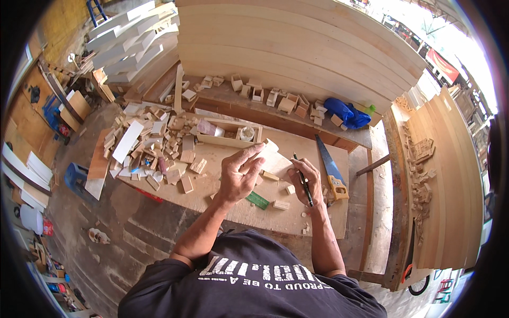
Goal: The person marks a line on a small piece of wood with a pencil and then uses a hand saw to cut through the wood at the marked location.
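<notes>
Over the workbench (238, 212), my left hand (239, 174) grips a pale piece of wood (273, 160) between thumb and fingers. My right hand (309, 183) is closed around a black pen (304, 184), which slants across its fingers, close to the wood's right edge. Below the hands, a flat green piece (258, 200) lies among small wood blocks (281, 205). A handsaw (330, 161) with a blue blade and a yellowish wooden handle rests to the right of my right hand.
Offcuts (154, 140) are heaped on the bench's left. Behind the hands stands an open wooden box (225, 139) holding a glass jar (246, 133). Small wooden pieces (288, 103) and a blue cloth bag (347, 113) line a far ledge before stacked planks (297, 47).
</notes>
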Demonstrator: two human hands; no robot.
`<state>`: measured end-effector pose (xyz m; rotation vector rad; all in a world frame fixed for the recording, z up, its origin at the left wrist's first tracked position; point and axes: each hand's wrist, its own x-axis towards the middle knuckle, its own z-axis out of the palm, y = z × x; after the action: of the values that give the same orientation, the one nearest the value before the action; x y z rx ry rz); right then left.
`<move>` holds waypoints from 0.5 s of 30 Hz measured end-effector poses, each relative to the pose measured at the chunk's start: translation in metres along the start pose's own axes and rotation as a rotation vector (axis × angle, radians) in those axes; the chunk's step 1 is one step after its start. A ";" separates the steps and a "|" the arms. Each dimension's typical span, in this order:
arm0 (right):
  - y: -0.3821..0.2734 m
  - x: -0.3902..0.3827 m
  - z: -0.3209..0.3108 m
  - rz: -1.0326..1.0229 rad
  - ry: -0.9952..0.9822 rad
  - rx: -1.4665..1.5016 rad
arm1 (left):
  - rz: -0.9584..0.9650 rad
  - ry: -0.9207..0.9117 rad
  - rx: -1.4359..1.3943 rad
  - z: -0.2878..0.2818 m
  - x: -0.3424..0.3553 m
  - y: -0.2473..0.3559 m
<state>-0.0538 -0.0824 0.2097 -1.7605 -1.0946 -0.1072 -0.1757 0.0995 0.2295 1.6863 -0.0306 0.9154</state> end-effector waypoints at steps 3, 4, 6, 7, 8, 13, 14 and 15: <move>-0.001 0.000 0.001 0.003 -0.003 -0.005 | -0.044 0.018 -0.051 -0.001 -0.002 -0.003; -0.002 0.000 0.002 0.004 -0.004 -0.011 | -0.071 0.031 -0.071 -0.001 -0.002 -0.003; -0.002 0.000 0.001 -0.007 -0.012 -0.017 | -0.114 0.051 -0.093 -0.002 -0.003 -0.004; -0.002 0.001 0.001 -0.012 -0.017 -0.021 | -0.132 0.059 -0.095 -0.003 -0.004 -0.004; -0.003 0.002 0.001 -0.012 -0.021 -0.019 | -0.140 0.065 -0.079 -0.005 -0.004 -0.007; -0.008 0.005 0.000 -0.009 -0.038 -0.046 | -0.150 0.096 -0.093 -0.008 -0.004 -0.011; -0.008 0.004 0.000 -0.008 -0.041 -0.051 | -0.140 0.097 -0.090 -0.008 -0.004 -0.013; -0.008 0.004 0.000 -0.007 -0.044 -0.057 | -0.131 0.098 -0.088 -0.009 -0.005 -0.014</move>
<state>-0.0568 -0.0789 0.2173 -1.8173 -1.1393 -0.1054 -0.1774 0.1093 0.2155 1.5422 0.1030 0.8842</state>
